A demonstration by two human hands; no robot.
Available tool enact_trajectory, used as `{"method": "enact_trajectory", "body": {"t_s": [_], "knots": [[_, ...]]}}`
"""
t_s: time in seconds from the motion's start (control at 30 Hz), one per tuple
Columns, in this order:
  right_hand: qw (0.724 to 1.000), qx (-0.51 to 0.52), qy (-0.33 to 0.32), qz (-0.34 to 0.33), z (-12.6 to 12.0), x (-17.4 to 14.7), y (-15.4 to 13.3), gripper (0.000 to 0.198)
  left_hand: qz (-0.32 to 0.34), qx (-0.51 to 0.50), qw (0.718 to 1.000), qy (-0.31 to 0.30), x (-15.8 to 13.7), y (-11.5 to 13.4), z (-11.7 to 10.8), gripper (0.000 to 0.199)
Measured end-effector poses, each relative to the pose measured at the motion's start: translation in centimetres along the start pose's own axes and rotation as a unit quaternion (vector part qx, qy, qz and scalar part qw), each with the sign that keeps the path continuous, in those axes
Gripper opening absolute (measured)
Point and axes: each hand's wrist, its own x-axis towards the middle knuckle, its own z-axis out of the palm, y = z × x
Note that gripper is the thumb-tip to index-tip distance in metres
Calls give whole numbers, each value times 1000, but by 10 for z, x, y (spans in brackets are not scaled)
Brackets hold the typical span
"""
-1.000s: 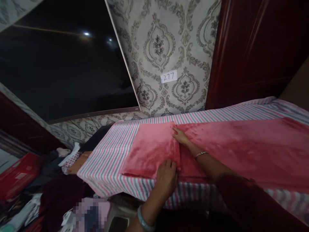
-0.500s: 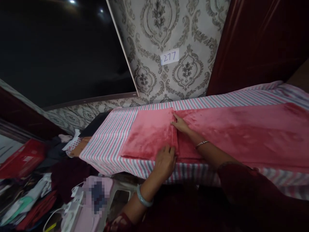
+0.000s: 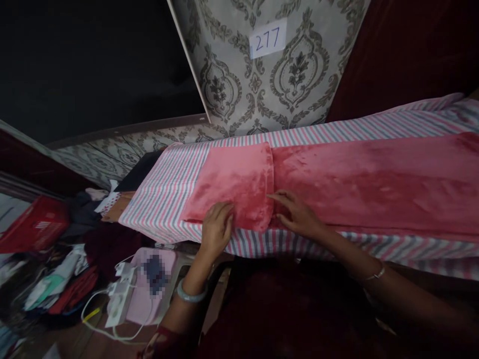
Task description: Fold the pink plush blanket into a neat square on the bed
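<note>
My left hand lies flat, fingers spread and pinching nothing, pressing the near edge of the folded-over end of the pink velvet cloth, which I judge keeps that flap from sliding. My right hand is also spread, its fingertips resting right at the fold line, likely to hold the crease straight. The cloth runs lengthwise along the bench, over a striped sheet that covers the top and hangs down the near side. Behind it, a patterned wall carries a paper label reading 277. Below left, an iron with a white cord sits by a pile of clothes.
</note>
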Motion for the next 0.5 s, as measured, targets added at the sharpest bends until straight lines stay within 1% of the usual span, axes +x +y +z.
{"method": "enact_trajectory", "body": {"t_s": [0.07,0.1,0.2,0.27,0.33,0.43,0.5], "knots": [[998,-33,-15,-58,0,-3,-12,65,9,22,1000,-7,0,-10,5,35],[996,-49,-15,-78,1,-3,-16,61,10,29,999,-10,0,-15,6,37],[991,-74,11,-112,6,0,-21,35,-2,39,999,-24,-1,-32,8,39],[992,-49,29,-114,9,3,-21,31,-7,38,999,-34,-1,-41,5,38],[995,4,43,-89,11,6,-21,34,-12,38,998,-44,-1,-48,1,37],[995,81,64,-14,10,15,-22,33,-21,41,997,-66,0,-58,-9,37],[989,127,70,39,6,23,-24,30,-29,44,995,-81,1,-64,-16,37]]}}
